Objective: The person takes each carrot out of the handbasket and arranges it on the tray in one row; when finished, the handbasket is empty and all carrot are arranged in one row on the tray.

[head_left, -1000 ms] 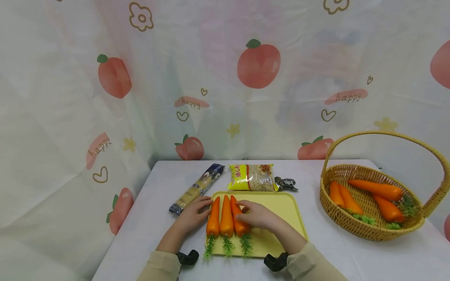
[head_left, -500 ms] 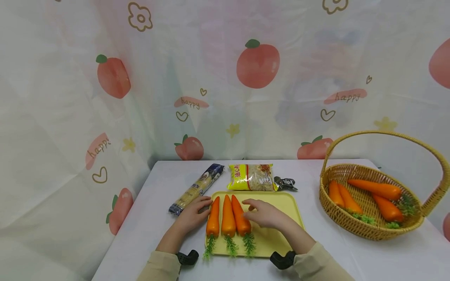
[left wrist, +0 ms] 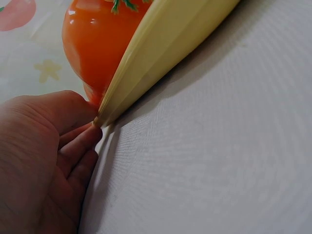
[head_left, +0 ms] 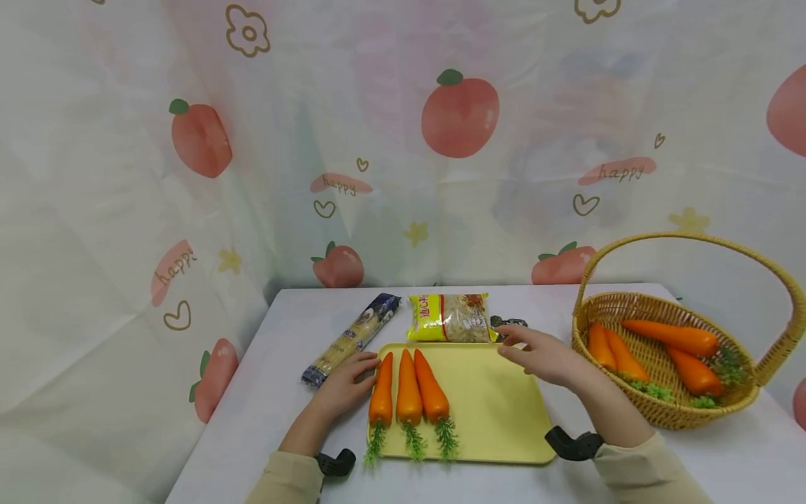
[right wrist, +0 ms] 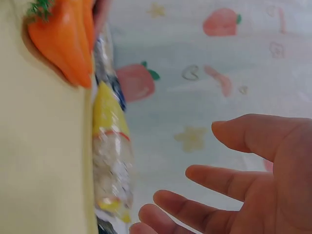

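Note:
Three orange carrots with green tops lie side by side on the left part of a yellow tray (head_left: 494, 420): a left carrot (head_left: 381, 395), a middle carrot (head_left: 408, 392) and a right carrot (head_left: 432, 392). My left hand (head_left: 343, 387) pinches the tray's left rim between thumb and fingers, close beside the left carrot, as the left wrist view shows. Over the tray's far right corner hovers my right hand (head_left: 544, 355), holding nothing, its fingers spread apart. In the right wrist view the right hand (right wrist: 243, 180) is clear of the tray and the carrots.
A wicker basket (head_left: 636, 406) with a tall handle and several carrots stands at the right. Behind the tray lie a long noodle pack (head_left: 352, 339), a yellow-and-clear food bag (head_left: 450, 318) and a small black packet (head_left: 510, 323), partly hidden by the right hand.
The right hand has come off the right carrot and moved right and away. The middle and right carrots shifted slightly right at first, then stayed put. The left hand has not moved.

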Demonstrator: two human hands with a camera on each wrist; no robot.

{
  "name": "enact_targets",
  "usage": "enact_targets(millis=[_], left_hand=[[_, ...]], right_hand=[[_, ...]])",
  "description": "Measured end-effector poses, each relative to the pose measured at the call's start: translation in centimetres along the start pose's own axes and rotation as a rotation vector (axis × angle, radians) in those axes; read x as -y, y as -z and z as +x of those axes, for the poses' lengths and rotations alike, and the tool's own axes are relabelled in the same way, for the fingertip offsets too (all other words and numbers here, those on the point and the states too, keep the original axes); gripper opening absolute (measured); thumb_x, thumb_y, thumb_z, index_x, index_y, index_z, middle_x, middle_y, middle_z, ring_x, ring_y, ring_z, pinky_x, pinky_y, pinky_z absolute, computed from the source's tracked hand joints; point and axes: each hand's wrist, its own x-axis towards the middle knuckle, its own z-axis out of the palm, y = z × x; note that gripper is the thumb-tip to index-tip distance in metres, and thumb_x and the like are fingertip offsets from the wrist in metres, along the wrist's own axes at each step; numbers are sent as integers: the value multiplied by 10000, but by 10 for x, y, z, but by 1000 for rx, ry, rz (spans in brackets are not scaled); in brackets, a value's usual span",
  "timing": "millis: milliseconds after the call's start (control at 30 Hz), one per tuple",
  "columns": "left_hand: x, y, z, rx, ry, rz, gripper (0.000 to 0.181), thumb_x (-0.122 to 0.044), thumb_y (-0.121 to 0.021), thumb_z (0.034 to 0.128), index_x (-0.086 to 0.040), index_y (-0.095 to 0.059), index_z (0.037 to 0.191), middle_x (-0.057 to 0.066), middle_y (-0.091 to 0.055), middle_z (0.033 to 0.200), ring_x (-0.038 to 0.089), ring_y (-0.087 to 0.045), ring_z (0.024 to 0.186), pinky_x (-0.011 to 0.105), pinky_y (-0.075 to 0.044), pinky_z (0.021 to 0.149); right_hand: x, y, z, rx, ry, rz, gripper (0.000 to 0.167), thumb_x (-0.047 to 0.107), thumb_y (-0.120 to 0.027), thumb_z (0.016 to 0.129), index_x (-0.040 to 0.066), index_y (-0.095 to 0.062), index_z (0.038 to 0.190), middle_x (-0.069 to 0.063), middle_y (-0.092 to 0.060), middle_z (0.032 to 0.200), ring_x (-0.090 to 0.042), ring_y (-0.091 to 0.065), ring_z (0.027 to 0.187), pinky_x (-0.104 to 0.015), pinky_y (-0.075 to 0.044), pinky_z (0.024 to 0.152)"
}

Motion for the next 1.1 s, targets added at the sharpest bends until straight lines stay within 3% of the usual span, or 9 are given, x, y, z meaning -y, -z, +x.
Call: enact_targets(millis=[167,333,533,867,1100], left_hand=[[0,0,-2,4,6,-10,414,-326,-575,1000,-164,-596,1381,1,-511,1461,276,-441,1399,511,-380,1148],[0,0,-1,4,8,-12,417,-337,-572,1001,-174,-592,1385,-6,-506,1469,275,-434,1406,512,-374,1151],[0,0,-1,-3,8,-6,416,-339,-574,999,-172,-598,1379,-3,-511,1462,278,-443,1398,520,-379,1145],[-2,0,-2,-6,7,-9,411,-333,-577,999,-175,-599,1377,-7,-511,1462,277,-441,1400,519,-376,1148],[-2,1,-2,-5,4,-13,417,-340,-582,995,-171,-601,1376,-1,-516,1458,281,-448,1394,529,-378,1143]], right_hand=[[-15,36,-19,-37,-24,-28,603,414,-537,1009,61,-412,1482,-272,-541,1337,-291,-642,1025,-396,-595,787],[-38,65,-31,-65,-119,-13,693,533,-482,998,73,-375,1506,-268,-515,1348,-317,-614,1075,-452,-584,866],[-73,91,-34,-29,-169,14,748,522,-435,1021,-16,-290,1520,-348,-413,1432,-399,-603,1121,-482,-574,897],[-118,116,-30,56,-271,142,796,517,-426,1027,-28,-177,1551,-388,-312,1484,-456,-566,1197,-501,-563,928],[-127,118,-27,72,-327,210,797,490,-472,1019,-60,-203,1531,-363,-413,1367,-307,-640,1035,-441,-597,872]])
